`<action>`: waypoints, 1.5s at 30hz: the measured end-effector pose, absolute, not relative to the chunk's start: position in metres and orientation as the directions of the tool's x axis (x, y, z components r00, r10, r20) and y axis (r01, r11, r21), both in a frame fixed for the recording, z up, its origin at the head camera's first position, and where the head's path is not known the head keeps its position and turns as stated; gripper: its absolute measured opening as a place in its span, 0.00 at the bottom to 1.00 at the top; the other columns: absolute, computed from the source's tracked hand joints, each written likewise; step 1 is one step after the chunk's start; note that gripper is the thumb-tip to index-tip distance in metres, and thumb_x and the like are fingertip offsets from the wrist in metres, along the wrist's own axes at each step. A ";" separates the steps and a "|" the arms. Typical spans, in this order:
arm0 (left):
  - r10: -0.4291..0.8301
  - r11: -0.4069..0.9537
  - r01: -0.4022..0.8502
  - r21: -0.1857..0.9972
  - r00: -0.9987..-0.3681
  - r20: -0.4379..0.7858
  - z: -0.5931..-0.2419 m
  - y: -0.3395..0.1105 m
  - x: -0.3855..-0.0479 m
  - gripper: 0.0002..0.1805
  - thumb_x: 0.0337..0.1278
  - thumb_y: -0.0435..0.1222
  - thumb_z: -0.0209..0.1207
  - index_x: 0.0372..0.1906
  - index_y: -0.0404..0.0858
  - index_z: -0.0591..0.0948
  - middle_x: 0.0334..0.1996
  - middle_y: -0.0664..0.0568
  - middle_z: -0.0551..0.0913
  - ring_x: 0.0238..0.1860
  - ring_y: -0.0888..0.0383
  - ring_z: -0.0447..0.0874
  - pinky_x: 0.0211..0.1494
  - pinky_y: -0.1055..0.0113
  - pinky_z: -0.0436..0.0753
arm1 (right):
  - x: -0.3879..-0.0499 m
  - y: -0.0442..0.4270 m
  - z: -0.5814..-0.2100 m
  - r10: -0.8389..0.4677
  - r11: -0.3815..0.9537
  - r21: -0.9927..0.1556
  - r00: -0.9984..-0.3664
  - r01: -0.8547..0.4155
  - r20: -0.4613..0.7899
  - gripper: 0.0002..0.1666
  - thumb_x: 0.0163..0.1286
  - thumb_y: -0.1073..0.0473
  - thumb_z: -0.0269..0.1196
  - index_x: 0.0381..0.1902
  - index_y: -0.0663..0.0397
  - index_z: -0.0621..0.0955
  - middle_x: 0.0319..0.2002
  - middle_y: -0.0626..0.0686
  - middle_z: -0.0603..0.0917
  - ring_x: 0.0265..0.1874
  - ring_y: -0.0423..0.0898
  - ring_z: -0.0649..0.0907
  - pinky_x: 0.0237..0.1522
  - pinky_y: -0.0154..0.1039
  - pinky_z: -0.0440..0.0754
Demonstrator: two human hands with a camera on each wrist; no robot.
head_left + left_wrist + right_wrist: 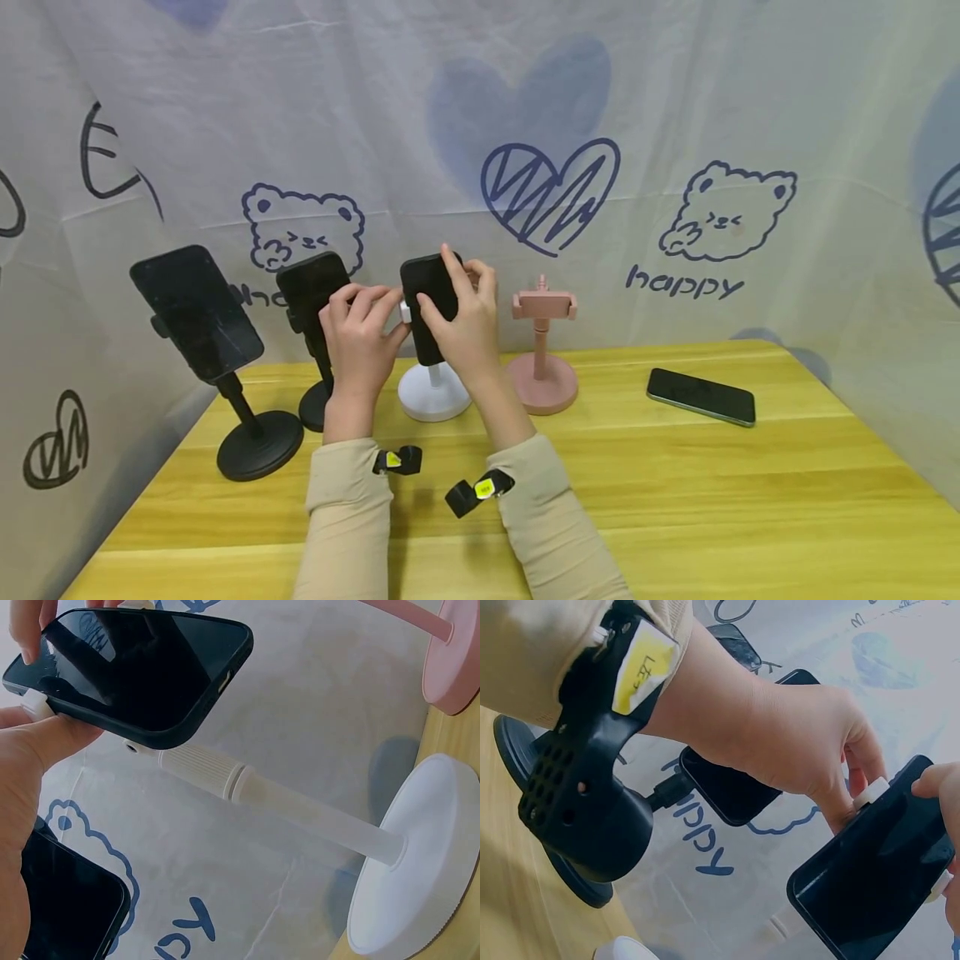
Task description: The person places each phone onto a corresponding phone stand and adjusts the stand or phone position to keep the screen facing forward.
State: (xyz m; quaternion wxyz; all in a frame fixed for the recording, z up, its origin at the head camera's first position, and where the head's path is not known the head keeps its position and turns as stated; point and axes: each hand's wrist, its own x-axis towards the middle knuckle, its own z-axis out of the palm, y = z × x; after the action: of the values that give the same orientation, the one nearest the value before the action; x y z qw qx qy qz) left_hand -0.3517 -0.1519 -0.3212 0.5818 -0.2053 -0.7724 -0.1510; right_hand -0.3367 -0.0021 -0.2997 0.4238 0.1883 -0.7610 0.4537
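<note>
A black smartphone (426, 287) stands tilted at the top of a white phone stand (433, 404). My right hand (471, 325) holds this phone, its thumb lying across the screen and its fingers at the right edge. On the phone's left edge sits a small white clamp jaw, which my left hand (360, 337) pinches between thumb and fingers. In the left wrist view the stand's ribbed white neck (202, 771) runs from the phone down to the round base (420, 862). The right wrist view shows another white clamp piece (939, 885) at the phone's opposite edge.
Two black stands, each bearing a phone, stand to the left: the outer phone (198, 308) and the inner phone (311, 287). A pink phone stand (543, 392) with its holder bare is right of the white one. Another phone (701, 396) lies on the wooden table (675, 517) farther right.
</note>
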 end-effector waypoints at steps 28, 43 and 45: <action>0.099 0.913 0.404 0.058 -0.357 0.929 -0.319 -0.155 -0.347 0.18 0.49 0.41 0.72 0.46 0.39 0.86 0.44 0.45 0.86 0.51 0.45 0.71 0.54 0.45 0.67 | -0.333 -0.004 -0.296 0.051 0.491 -0.548 -0.606 -0.677 0.794 0.37 0.66 0.54 0.65 0.71 0.49 0.68 0.59 0.62 0.67 0.51 0.55 0.74 0.53 0.48 0.79; 0.103 0.901 0.377 0.214 -0.667 0.738 -0.283 -0.160 -0.311 0.21 0.46 0.41 0.73 0.49 0.42 0.85 0.52 0.46 0.81 0.59 0.44 0.66 0.63 0.40 0.59 | -0.322 0.002 -0.284 0.023 0.491 -0.620 -0.703 -0.612 0.711 0.34 0.67 0.56 0.64 0.70 0.45 0.70 0.58 0.60 0.68 0.54 0.55 0.73 0.55 0.51 0.79; 0.109 0.897 0.386 0.216 -0.666 0.738 -0.281 -0.160 -0.310 0.22 0.46 0.41 0.73 0.49 0.43 0.85 0.52 0.46 0.81 0.59 0.44 0.66 0.63 0.40 0.59 | -0.320 0.004 -0.282 0.022 0.499 -0.619 -0.705 -0.607 0.709 0.33 0.67 0.56 0.64 0.69 0.46 0.70 0.59 0.60 0.68 0.54 0.55 0.73 0.54 0.51 0.79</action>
State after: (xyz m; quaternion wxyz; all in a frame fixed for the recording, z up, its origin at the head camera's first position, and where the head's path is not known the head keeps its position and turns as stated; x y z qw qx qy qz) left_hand -0.3103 -0.1597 -0.2807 0.3845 -0.1383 -0.8947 -0.1803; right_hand -0.3202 0.0044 -0.2820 0.3373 0.1836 -0.7972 0.4658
